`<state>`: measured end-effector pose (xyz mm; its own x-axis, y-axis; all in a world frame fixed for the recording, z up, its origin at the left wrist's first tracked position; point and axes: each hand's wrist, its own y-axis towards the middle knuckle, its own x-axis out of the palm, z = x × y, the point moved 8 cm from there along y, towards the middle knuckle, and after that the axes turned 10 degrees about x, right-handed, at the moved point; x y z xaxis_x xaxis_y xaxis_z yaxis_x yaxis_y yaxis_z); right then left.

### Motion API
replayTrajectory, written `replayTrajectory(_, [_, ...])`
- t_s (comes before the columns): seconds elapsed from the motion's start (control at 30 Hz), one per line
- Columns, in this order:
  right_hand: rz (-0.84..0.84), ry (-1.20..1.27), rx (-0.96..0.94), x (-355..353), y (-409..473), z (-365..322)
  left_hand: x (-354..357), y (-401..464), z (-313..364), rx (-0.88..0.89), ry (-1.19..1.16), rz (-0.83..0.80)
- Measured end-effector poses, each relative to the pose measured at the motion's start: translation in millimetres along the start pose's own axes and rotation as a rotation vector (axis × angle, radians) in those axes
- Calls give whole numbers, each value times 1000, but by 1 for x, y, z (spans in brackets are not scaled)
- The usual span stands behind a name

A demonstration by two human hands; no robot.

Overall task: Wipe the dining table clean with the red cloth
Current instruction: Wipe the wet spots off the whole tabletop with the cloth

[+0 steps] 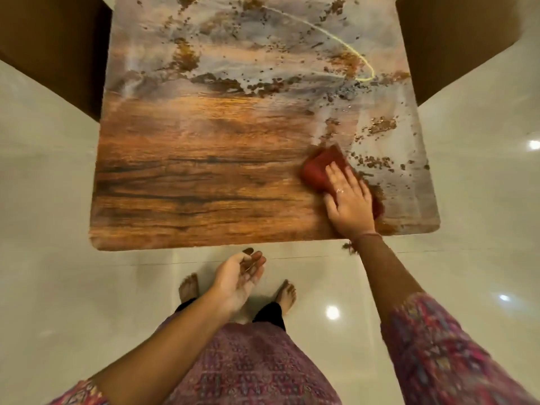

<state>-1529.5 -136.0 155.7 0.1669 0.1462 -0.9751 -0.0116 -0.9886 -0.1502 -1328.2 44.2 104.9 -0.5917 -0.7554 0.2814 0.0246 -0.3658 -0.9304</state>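
Note:
The wooden dining table [190, 182] fills the upper middle of the head view. Its near left part shows bare wood grain; the far half and right side carry a pale film with brown crumbs and smears [380, 125]. My right hand [349, 200] lies flat on the red cloth [320, 168], pressing it onto the table near the front right corner. My left hand [241, 277] hovers palm up and cupped just below the table's front edge, with dark crumbs on its fingers. A thin yellow curved streak [350, 51] crosses the far right.
Dark brown chair backs stand at the far left [52, 42] and far right [455, 39] of the table. Glossy pale floor tiles [438, 258] surround it, with a few crumbs [349, 247] fallen by the front edge. My bare feet [190, 287] stand close to the table.

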Motion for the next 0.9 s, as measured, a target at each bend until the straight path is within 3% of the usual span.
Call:
replayTrajectory(0.07, [57, 73, 272, -10, 32, 22, 21, 0, -14, 23, -47, -11])
replayTrajectory(0.13, [78, 116, 377, -3, 36, 4, 37, 1, -28, 73, -109, 20])
replayTrajectory(0.17, [74, 119, 285, 5, 27, -17, 44, 2, -35, 93, -143, 28])
replayTrajectory(0.23, [-5, 93, -146, 27, -20, -72, 55, 3, -46, 119, -181, 21])
replayTrajectory(0.3, [-73, 24, -503, 36, -78, -78, 65, 4, -54, 133, -198, 17])
replayTrajectory(0.37, [-81, 6, -559, 33, -86, -34, 67, 4, -58, 131, -230, 55])
replayTrajectory(0.53, [-41, 25, -139, -8, -2, 86, 72, 9, -60, 117, -188, 67])
replayTrajectory(0.63, [54, 91, 268, -19, 40, 91, 82, 12, -68, 105, -152, 48])
replayTrajectory(0.7, [59, 130, 365, -9, 36, 61, 91, 12, -76, 86, -117, 29])
replayTrajectory(0.73, [44, 146, 255, -1, 26, 36, 96, 12, -80, 82, -106, 20])
replayTrajectory(0.83, [-100, 42, -369, 20, -49, -15, 103, 12, -84, 87, -77, 7])
replayTrajectory(0.9, [-145, -7, -522, 17, -69, 16, 100, 12, -86, 55, -45, -7])
